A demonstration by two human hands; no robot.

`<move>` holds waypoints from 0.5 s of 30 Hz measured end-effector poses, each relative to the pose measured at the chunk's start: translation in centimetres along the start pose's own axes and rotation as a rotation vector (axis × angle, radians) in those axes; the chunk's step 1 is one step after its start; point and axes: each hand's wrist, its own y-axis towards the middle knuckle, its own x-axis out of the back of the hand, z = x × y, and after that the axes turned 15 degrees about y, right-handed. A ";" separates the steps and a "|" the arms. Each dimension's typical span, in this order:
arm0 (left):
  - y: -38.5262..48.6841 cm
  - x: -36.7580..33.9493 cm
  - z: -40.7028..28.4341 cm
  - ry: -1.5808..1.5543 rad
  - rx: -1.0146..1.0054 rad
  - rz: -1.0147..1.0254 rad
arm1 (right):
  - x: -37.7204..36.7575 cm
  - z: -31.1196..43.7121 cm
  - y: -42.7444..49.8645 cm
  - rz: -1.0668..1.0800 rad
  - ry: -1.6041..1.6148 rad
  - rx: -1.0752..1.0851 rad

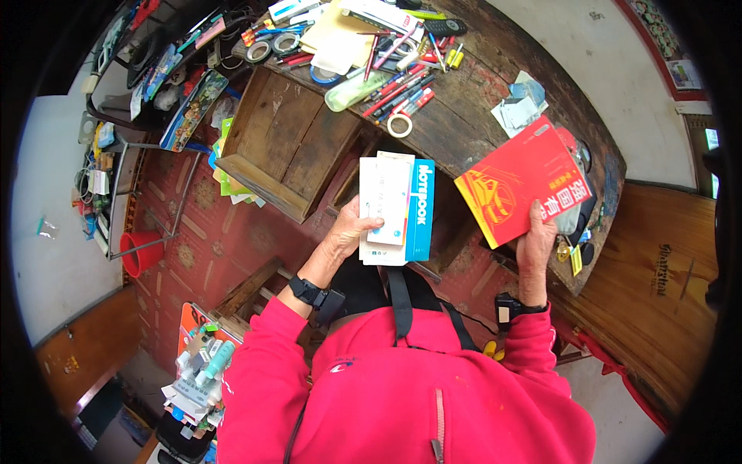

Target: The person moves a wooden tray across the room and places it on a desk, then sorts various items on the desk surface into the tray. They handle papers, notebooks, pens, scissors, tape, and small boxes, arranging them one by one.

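Observation:
My left hand point(348, 229) grips a small stack of notebooks in front of my waist, its thumb lying across the top. A blue notebook point(421, 214) shows along the stack's right side, and a narrow white booklet point(387, 200) lies uppermost. In my right hand point(538, 240) is a red booklet point(516, 180) with a yellow drawing and large white characters, tilted over the right part of the desk. Its lower right corner is pinched between thumb and fingers. The fingers beneath both loads are hidden.
A worn wooden desk point(458, 124) bears pens, a tape roll point(399, 124), a remote control point(445, 27) and papers point(519, 110). Below its front edge a wooden drawer point(284, 127) is pulled out. Left are a red bucket point(142, 254) and a metal rack point(122, 174); bottles point(217, 359) crowd the lower left.

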 end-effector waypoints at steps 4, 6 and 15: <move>0.4 0.4 2.2 -0.087 0.108 0.001 | 3.0 2.0 -1.3 -0.104 0.041 0.075; 0.6 0.4 3.6 -0.131 0.164 -0.014 | 4.3 2.7 -2.1 -0.129 0.033 0.112; 3.8 -0.9 9.1 -0.317 0.330 -0.206 | 7.3 3.7 -5.3 -0.153 -0.062 0.133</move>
